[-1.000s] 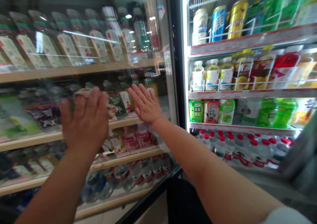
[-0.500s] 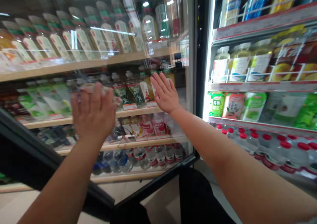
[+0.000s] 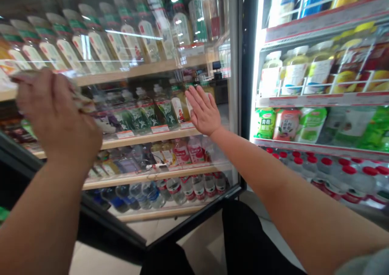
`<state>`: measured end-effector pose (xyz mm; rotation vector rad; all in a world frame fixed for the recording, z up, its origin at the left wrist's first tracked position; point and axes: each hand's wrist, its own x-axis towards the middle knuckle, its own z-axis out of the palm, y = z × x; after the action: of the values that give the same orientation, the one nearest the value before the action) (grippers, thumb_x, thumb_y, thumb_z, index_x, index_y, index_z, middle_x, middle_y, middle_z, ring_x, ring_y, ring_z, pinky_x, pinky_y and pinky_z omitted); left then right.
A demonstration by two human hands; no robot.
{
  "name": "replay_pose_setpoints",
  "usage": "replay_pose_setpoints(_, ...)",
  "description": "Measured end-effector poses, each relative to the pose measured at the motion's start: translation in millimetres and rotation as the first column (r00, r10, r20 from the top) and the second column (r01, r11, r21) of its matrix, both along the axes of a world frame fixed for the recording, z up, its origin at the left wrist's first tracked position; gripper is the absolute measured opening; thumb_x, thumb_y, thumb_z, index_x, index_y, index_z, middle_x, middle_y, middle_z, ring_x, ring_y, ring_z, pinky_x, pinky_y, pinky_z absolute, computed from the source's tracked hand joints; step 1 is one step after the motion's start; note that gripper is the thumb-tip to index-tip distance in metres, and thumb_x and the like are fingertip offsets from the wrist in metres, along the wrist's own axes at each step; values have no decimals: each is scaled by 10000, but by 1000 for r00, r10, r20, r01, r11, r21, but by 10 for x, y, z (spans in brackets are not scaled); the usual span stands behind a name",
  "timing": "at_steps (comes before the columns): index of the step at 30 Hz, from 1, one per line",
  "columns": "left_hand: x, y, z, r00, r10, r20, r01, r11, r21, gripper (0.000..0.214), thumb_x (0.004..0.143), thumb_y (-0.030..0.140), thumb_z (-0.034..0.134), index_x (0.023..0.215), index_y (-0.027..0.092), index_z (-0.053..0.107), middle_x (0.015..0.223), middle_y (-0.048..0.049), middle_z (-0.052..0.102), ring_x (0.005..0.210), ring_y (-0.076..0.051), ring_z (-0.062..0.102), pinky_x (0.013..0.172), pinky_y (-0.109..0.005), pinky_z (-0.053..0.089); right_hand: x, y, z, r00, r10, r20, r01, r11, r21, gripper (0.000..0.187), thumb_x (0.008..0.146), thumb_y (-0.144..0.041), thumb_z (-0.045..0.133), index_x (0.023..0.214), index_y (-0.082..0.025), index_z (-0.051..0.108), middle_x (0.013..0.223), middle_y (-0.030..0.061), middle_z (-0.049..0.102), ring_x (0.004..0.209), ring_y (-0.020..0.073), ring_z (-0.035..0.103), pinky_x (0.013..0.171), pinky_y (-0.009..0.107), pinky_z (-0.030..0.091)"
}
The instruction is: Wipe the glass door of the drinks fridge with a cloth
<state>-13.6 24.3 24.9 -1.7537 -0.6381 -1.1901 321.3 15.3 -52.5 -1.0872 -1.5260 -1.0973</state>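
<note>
My right hand [image 3: 205,114] lies flat and open against the glass door [image 3: 234,64] of a drinks fridge, fingers spread and pointing up. My left hand [image 3: 57,117] is further left on the same glass, smeared by motion. It presses a pale wad, seemingly a cloth [image 3: 82,103], whose edges stick out beyond the fingers. Rows of bottles on wooden shelves show through and in the glass.
The door stands swung open, its black lower frame [image 3: 194,222] slanting across in front of my legs. To the right the lit fridge shelves [image 3: 319,100] hold yellow and green drink bottles [image 3: 264,123] and red-capped water bottles [image 3: 334,177]. Pale floor [image 3: 100,263] lies below.
My left hand has swept left and upward across the glass with the pale wad. My right hand has stayed flat on the door, and the view has turned slightly left.
</note>
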Motion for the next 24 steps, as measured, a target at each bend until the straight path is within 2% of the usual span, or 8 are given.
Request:
replay_pose_setpoints(3,61,-30,-90,1000,11,-24,-11,1000,-6,652,942,220,476,1561,32,393,1614,-226,363,1535,-378,260,1259,-627,232,-2,0,-6,1000,-13,-6,13,999,-40,563,1050,-283,337,1608,-222,385,1681,18,339,1612,170,159,1353,423,58)
replay_pose_setpoints(7,170,-115,-214,904,-36,-426,-21,992,-127,478,1029,196,397,1478,214,560,1521,-45,558,1500,-253,389,1268,-460,316,-8,-20,-1,1000,-11,-10,10,996,-85,578,1046,-282,365,1622,-237,351,1693,15,311,1614,183,153,1355,449,87)
replay_pose_setpoints(9,87,-100,-48,916,-31,-400,-19,993,-120,488,1018,237,433,1492,215,548,1558,-34,521,1513,-266,367,1273,-482,301,-8,-27,3,1000,-13,-11,12,996,-93,574,1048,-284,362,1621,-242,353,1693,12,312,1614,187,151,1355,451,85)
replay_pose_setpoints(12,-69,-22,213,987,1,-162,-5,1000,-28,654,928,249,520,1566,128,438,1636,-112,387,1526,-330,306,1265,-575,260,-9,-34,5,1000,-25,-10,24,994,-110,577,1052,-280,351,1627,-241,336,1698,11,303,1616,195,141,1351,464,82)
replay_pose_setpoints(15,-40,-9,111,998,24,-58,-21,999,41,713,894,194,545,1581,76,392,1633,-177,355,1525,-352,283,1255,-604,250,-10,-31,1,999,-45,3,45,993,-113,587,1056,-275,344,1640,-239,302,1706,10,282,1618,195,126,1348,469,79)
replay_pose_setpoints(19,120,-119,-151,908,-34,-417,-21,992,-125,470,1031,176,462,1496,194,530,1580,-68,486,1532,-272,316,1267,-513,289,-8,-11,-7,998,-65,12,65,996,-62,575,1049,-284,350,1623,-246,345,1693,10,317,1615,183,151,1345,447,99)
replay_pose_setpoints(21,96,-136,-51,891,-92,-445,-1,979,-203,443,1040,211,474,1477,218,549,1578,-30,495,1527,-259,335,1277,-502,270,-7,-6,-10,997,-71,12,71,996,-45,570,1047,-283,354,1616,-241,360,1687,12,329,1612,181,165,1342,439,102)
replay_pose_setpoints(24,-18,-68,205,971,-57,-232,18,986,-168,610,945,230,565,1536,115,465,1646,-98,378,1539,-324,282,1283,-563,207,-4,-8,-11,997,-74,20,75,996,-49,574,1050,-284,362,1622,-232,344,1695,12,310,1613,190,161,1340,440,92)
